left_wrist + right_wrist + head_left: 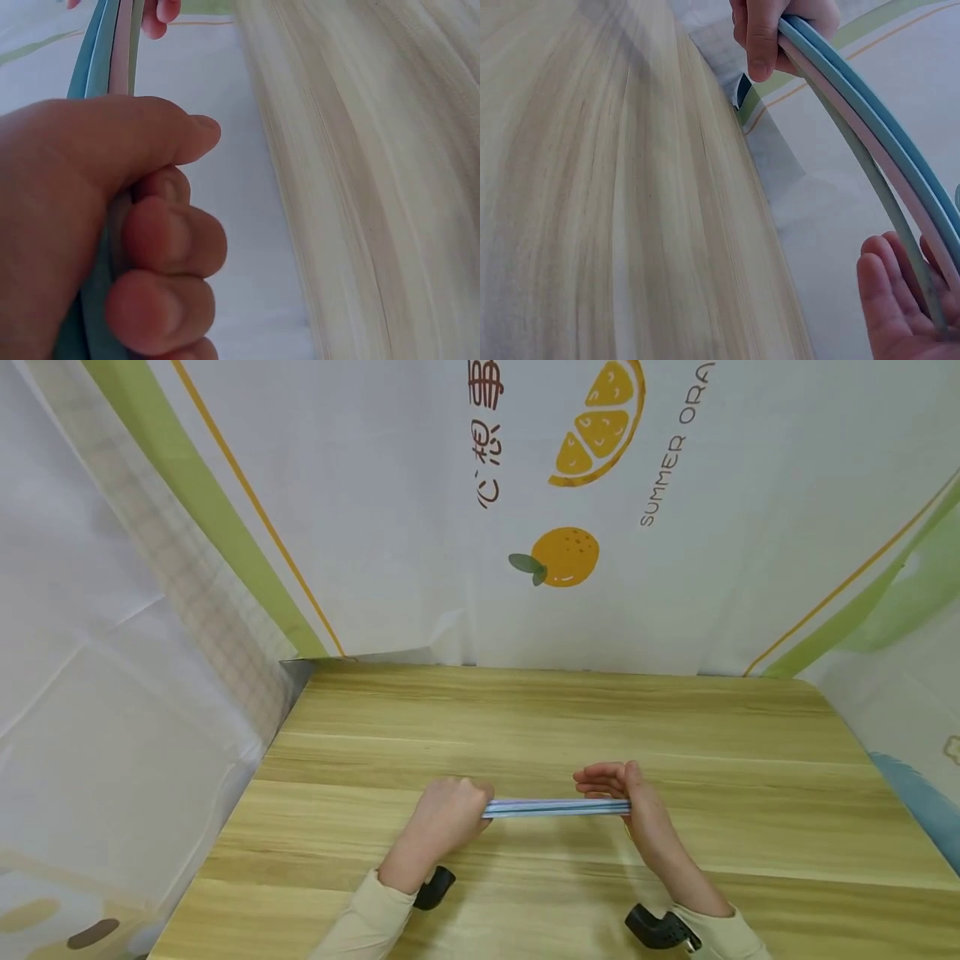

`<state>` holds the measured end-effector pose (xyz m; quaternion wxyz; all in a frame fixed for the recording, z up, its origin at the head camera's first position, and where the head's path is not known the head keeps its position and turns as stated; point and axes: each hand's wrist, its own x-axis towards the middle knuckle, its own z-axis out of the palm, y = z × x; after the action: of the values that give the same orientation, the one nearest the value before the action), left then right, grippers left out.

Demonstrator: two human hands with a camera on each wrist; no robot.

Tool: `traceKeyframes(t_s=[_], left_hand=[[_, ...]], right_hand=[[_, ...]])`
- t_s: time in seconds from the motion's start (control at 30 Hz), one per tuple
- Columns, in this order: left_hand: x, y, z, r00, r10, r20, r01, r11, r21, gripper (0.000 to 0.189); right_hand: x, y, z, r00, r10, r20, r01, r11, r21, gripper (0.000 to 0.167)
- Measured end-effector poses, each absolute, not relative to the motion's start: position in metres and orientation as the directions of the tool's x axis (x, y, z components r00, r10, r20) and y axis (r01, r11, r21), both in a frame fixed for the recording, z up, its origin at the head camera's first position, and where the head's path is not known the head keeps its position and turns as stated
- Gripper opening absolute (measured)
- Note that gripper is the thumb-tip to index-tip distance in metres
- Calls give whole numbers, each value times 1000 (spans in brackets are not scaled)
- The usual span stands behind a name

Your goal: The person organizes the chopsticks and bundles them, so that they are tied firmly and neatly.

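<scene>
My left hand [448, 814] grips a bundle of long, thin, flat strips [555, 807], with its fingers curled round one end. In the right wrist view the strips [885, 139] are blue, pink and pale green, and they bow and spread slightly along their length. Their other end meets the palm of my right hand [651, 822], whose fingers lie loosely extended without closing round them. The left wrist view shows the left thumb [172, 131] over the curled fingers, hiding part of the bundle. Both hands hold the strips level over the wooden table.
The wood-grain table [525, 718] spreads under both hands. Behind it hangs a white cloth [390, 527] printed with oranges and lettering, and more cloth hangs at the left and right sides. Black wrist mounts [435, 888] show below the hands, by the pale sleeves [367, 918].
</scene>
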<state>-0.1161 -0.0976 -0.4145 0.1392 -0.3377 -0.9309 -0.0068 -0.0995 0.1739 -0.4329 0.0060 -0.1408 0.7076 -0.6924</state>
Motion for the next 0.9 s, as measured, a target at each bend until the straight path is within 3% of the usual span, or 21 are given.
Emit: traceKeyframes(t_s=[0.1, 0.3, 0.4, 0.67, 0.9], left_hand=[[-116, -97, -413, -735, 627, 258, 630, 772, -79, 29], [-116, -97, -412, -756, 613, 229, 623, 781, -34, 27], [-117, -97, -412, -757, 613, 225, 625, 780, -23, 27], [-117, -98, -413, -715, 642, 278, 664, 747, -18, 30], [-118, -99, -417, -685, 659, 310, 687, 726, -25, 31]], right_hand=[[-100, 172, -434, -964, -186, 191, -185, -51, -981, 66], [-100, 173, -437, -951, -186, 248, -212, -191, -958, 36], [-101, 173, -436, -950, -175, 260, -219, -221, -950, 29], [-101, 172, -429, -989, -73, 128, -126, -32, -992, 29], [-101, 173, -434, -971, -162, 174, -144, -182, -973, 34]])
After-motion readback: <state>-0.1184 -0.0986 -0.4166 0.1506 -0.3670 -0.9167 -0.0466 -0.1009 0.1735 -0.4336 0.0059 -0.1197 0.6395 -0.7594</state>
